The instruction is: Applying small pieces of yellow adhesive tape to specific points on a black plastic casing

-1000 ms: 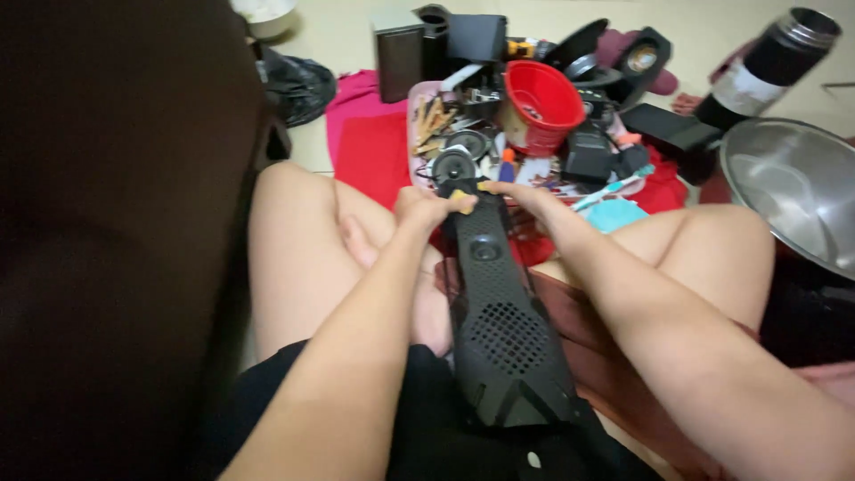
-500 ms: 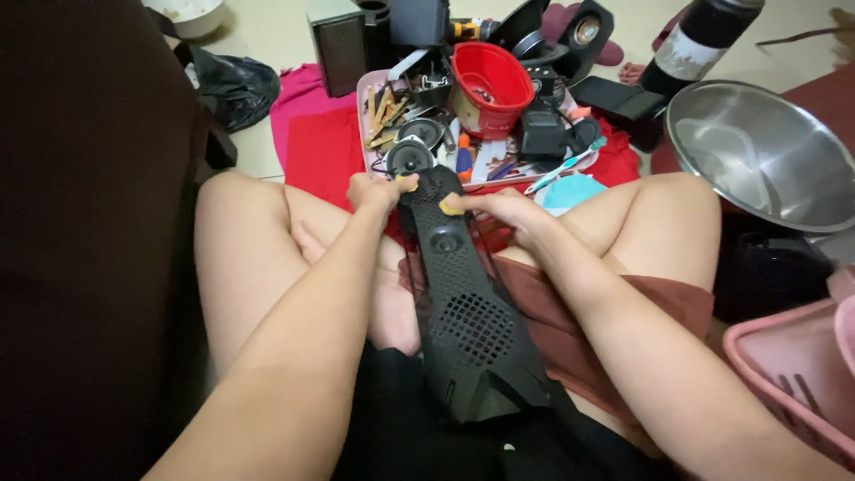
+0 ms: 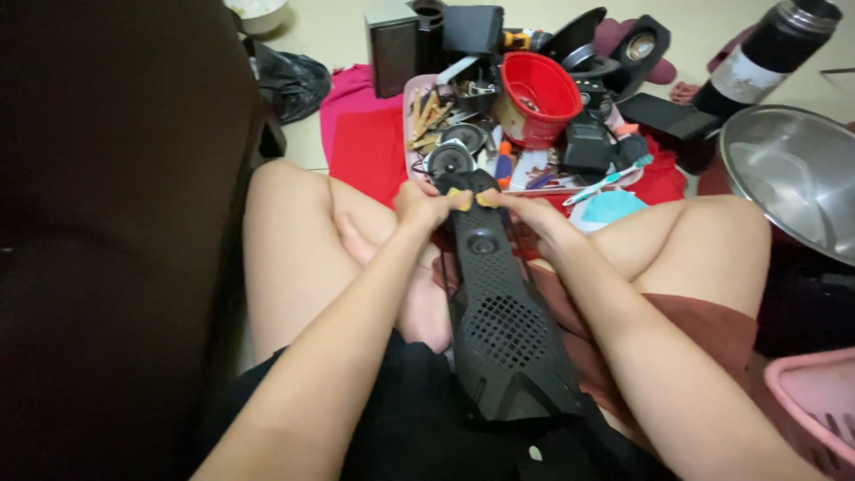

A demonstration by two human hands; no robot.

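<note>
Two hands on one thing: a long black perforated plastic casing (image 3: pixel 503 312) lying on the lap, long axis running from the belly out toward the knees, narrow end far from the body. Left hand (image 3: pixel 426 203) and right hand (image 3: pixel 527 212) both sit at that far end, fingers curled shut on its tip, thumbs w/ yellow nails pressed nearly together on top. Neither hand is nearer; they meet at the same spot, left from the left edge, right from the right. Just beyond the tip, on a red cloth (image 3: pixel 365 147), a pink tray (image 3: pixel 411 134) crowded w/ parts: 1 red bowl (image 3: pixel 537 96), 2 small round speakers (image 3: pixel 456 150), several wooden pegs. 1 steel bowl (image 3: pixel 793 178) to the right, 1 dark flask (image 3: pixel 773 49) behind it, 1 pink basket (image 3: pixel 815 410) at the near right corner.
</note>
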